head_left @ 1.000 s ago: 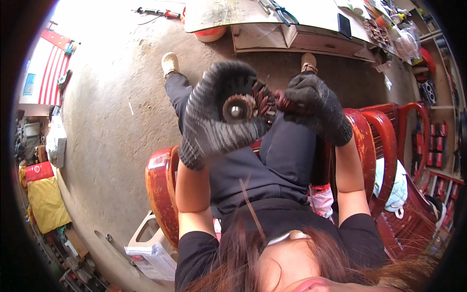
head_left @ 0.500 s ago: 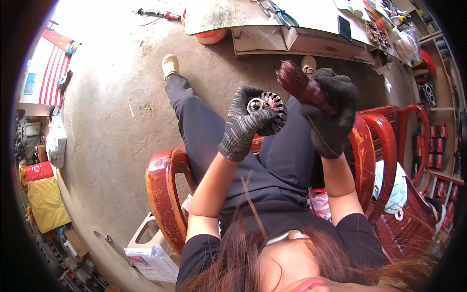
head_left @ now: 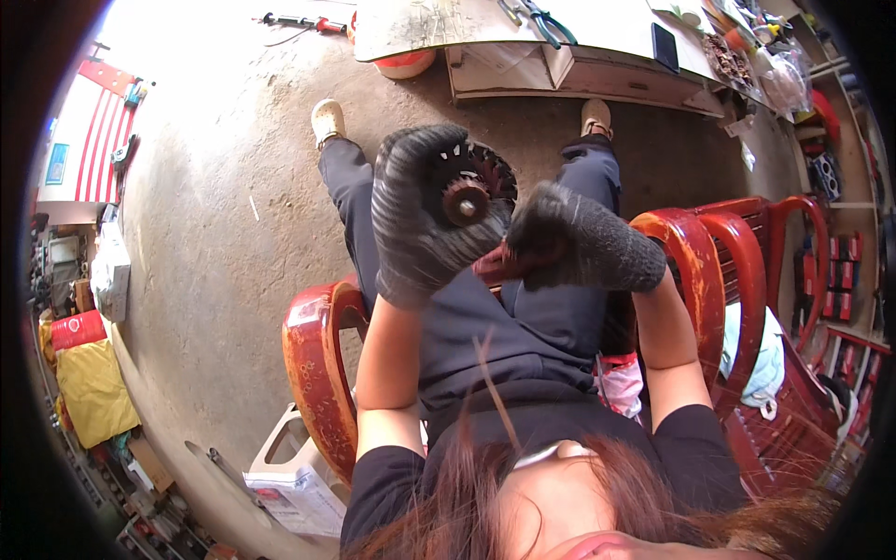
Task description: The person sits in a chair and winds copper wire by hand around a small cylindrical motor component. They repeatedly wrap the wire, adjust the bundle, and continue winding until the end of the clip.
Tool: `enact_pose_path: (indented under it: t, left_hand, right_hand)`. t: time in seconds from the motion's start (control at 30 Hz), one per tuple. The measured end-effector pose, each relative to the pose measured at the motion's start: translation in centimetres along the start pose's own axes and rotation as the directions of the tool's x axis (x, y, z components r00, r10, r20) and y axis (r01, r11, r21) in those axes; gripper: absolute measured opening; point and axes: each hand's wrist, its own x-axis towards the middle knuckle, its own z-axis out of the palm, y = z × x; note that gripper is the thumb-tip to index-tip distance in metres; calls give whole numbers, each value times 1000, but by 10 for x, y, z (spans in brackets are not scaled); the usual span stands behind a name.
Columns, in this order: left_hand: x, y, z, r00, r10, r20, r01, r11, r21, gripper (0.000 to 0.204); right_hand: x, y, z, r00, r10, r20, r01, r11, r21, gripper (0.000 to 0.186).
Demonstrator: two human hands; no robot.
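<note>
In dark grey gloves, both my hands are raised over my lap. My left hand [head_left: 411, 219] is wrapped round a motor rotor [head_left: 467, 201], its shaft end facing up inside a dark toothed rim. Close beside it on the right, my right hand [head_left: 593, 245] is closed on a dark red bundle of strands [head_left: 534, 258]. Most of the bundle is hidden by the glove. Whether it touches the rotor, I cannot tell.
Ahead stands a worktable [head_left: 429, 28] with pliers [head_left: 549, 23] and a phone [head_left: 664, 47]. A red wooden chair's arms [head_left: 313, 341] flank me. At the left is a plastic stool [head_left: 280, 443] with a printed packet; shelves stand at both sides.
My left hand has risen with the rotor and turned it to show its other end. The right hand has swung down and left with the red bundle, close to the rotor.
</note>
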Motion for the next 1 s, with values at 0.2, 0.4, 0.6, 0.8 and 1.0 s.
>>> enact_pose_path:
  t: [0.2,0.4,0.6,0.8,1.0]
  left_hand:
    - [-1,-18,-8,673,-500,545,666,91,-740,43]
    - [-33,-15,13,718,-523,458,642,246,-726,43]
    - [-26,-10,13,968,193,-162,-135,940,314,54]
    - [-4,4,-7,992,6,-130,2,998,55,48]
    - [4,-19,-14,698,-357,621,650,-49,-759,33]
  right_hand:
    - [2,35,-8,930,-332,-156,360,744,563,53]
    - [5,0,3,641,157,-751,186,918,350,48]
    - [9,5,-2,753,-457,-474,-106,626,-773,42]
    - [-5,10,13,998,-46,-31,40,985,-168,40]
    - [-3,13,0,953,-208,-218,299,742,600,41]
